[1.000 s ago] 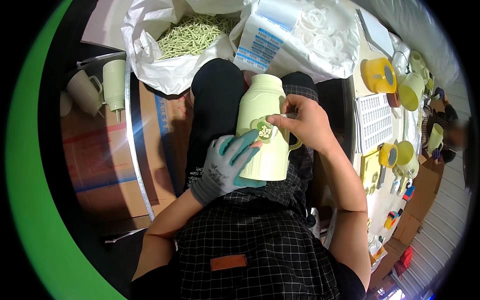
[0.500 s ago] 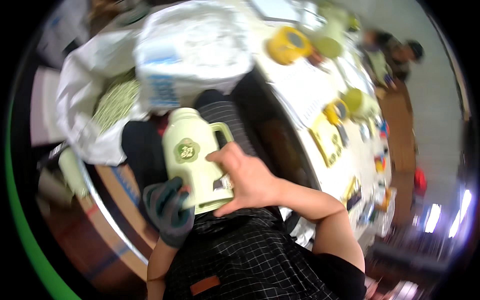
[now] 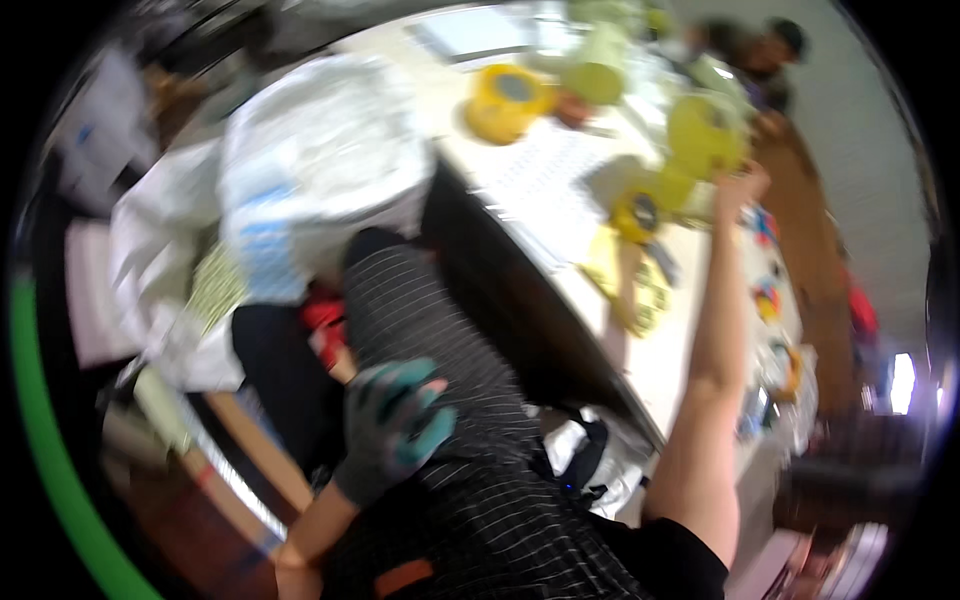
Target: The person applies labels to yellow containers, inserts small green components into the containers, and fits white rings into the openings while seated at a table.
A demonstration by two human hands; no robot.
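Subject item: a yellow-green flask [image 3: 706, 138], located toward the desk's [image 3: 662, 372] far edge, on the side opposite the lap. A second yellow-green vessel [image 3: 682, 196] is just beside it; contact between the two cannot be told through blur.

Hands: the two are well apart. The bare right hand [image 3: 741, 188], arm outstretched across the desk, is at the near end of the flask and appears to touch it; whether its fingers are clamped cannot be told. The gloved left hand [image 3: 398, 420] is over the lap, fingers loosely curled, nothing seen in it.

Step in hand, as judged: handling the flask at the desk; setting down or taking up cannot be distinguished. The next move calls for a steady flask and clearance from its neighbour.

Surroundings: a small yellow tape roll [image 3: 637, 215] and a yellow sheet [image 3: 648, 308] are nearer the lap-side edge. A large yellow tape roll [image 3: 503, 103] stands beyond, by a printed white sheet [image 3: 540, 180]. Off that edge is a white bag [image 3: 345, 225]; past the far edge, a brown carton [image 3: 822, 270] and another person [image 3: 760, 58]
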